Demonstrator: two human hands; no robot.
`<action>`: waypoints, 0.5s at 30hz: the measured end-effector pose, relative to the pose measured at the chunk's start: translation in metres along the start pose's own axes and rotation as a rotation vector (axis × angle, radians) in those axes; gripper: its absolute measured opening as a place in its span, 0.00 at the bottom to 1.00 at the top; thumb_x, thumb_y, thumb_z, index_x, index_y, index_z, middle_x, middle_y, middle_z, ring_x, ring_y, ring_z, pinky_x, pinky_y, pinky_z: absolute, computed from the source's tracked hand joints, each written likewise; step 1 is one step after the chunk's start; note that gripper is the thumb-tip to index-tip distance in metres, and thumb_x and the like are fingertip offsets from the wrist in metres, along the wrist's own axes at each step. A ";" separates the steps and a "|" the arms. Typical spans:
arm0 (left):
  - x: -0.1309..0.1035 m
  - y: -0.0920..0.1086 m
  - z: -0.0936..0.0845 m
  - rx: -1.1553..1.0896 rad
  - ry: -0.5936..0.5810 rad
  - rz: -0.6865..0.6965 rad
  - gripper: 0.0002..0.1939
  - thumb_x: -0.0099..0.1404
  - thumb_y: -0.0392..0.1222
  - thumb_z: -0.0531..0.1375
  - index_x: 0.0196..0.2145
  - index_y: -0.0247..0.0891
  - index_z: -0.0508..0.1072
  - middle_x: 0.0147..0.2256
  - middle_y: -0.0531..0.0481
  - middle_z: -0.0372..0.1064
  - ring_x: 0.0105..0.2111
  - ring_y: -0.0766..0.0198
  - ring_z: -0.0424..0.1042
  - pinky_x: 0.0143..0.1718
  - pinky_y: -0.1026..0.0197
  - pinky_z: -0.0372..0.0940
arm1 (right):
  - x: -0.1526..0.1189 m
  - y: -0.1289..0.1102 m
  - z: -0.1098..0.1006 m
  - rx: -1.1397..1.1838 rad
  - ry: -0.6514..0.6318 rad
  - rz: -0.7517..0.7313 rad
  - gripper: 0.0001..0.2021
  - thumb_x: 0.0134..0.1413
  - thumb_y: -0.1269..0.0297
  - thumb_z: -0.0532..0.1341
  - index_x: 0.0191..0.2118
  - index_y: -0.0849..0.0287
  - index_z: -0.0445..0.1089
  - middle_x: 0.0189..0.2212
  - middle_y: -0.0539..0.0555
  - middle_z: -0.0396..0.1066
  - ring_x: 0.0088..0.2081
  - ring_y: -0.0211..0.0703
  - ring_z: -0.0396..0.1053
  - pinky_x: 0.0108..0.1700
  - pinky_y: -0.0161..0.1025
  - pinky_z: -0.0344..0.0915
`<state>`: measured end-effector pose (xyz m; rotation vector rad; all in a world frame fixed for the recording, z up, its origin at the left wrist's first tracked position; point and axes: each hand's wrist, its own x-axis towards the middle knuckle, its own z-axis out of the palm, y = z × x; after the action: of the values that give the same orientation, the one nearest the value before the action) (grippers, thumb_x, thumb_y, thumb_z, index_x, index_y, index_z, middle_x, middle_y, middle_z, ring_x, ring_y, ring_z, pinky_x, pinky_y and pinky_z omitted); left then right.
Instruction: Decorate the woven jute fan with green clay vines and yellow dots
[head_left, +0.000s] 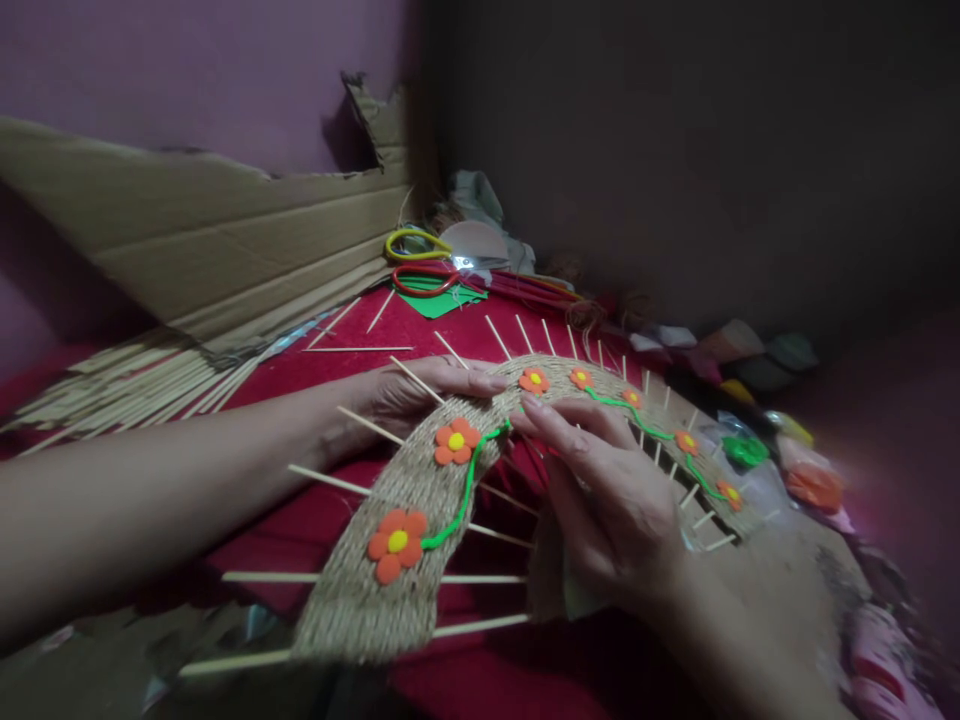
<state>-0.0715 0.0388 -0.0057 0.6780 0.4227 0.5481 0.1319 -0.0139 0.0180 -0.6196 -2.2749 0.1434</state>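
Observation:
A curved band of woven jute twine, threaded on several thin wooden sticks, arches across the middle of the view. Orange flowers with yellow centres sit along it, and a wavy green strand runs between them. My left hand grips the band's outer edge near the top of the arch, thumb on the woven face and fingers hidden behind. At the inner edge, my right hand has its thumb and fingertips pinched together at the upper end of the green strand.
Scissors with yellow and red handles lie on green sheet at the back of the red cloth. Loose sticks and torn cardboard stand at left. Plastic bags and other supplies line the right side.

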 end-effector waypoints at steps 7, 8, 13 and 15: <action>-0.001 0.001 0.003 0.001 -0.010 -0.008 0.15 0.67 0.35 0.53 0.49 0.28 0.69 0.32 0.39 0.75 0.27 0.60 0.75 0.31 0.58 0.73 | 0.000 -0.009 0.002 0.036 -0.037 -0.038 0.22 0.53 0.81 0.54 0.55 0.69 0.63 0.35 0.58 0.75 0.43 0.49 0.64 0.43 0.53 0.65; -0.001 0.001 0.003 -0.001 -0.016 -0.009 0.15 0.66 0.35 0.53 0.49 0.28 0.69 0.33 0.39 0.75 0.27 0.60 0.76 0.32 0.57 0.73 | 0.000 -0.009 0.003 0.031 -0.036 -0.036 0.22 0.53 0.81 0.54 0.55 0.68 0.64 0.36 0.58 0.75 0.42 0.49 0.64 0.43 0.53 0.65; 0.001 0.002 0.002 -0.001 -0.055 -0.010 0.14 0.65 0.34 0.55 0.48 0.29 0.70 0.34 0.38 0.76 0.27 0.61 0.76 0.33 0.57 0.73 | 0.000 -0.008 0.005 0.028 -0.035 -0.033 0.24 0.52 0.82 0.53 0.56 0.64 0.63 0.32 0.56 0.74 0.41 0.48 0.65 0.42 0.52 0.65; 0.000 0.002 0.004 0.011 -0.062 0.000 0.13 0.65 0.34 0.55 0.46 0.29 0.72 0.33 0.39 0.76 0.26 0.62 0.75 0.32 0.58 0.73 | 0.000 -0.008 0.003 0.037 -0.044 -0.028 0.26 0.52 0.81 0.53 0.58 0.61 0.62 0.31 0.55 0.74 0.41 0.48 0.65 0.42 0.51 0.66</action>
<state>-0.0700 0.0387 -0.0016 0.7034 0.3679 0.5241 0.1264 -0.0203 0.0182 -0.5709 -2.3172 0.1869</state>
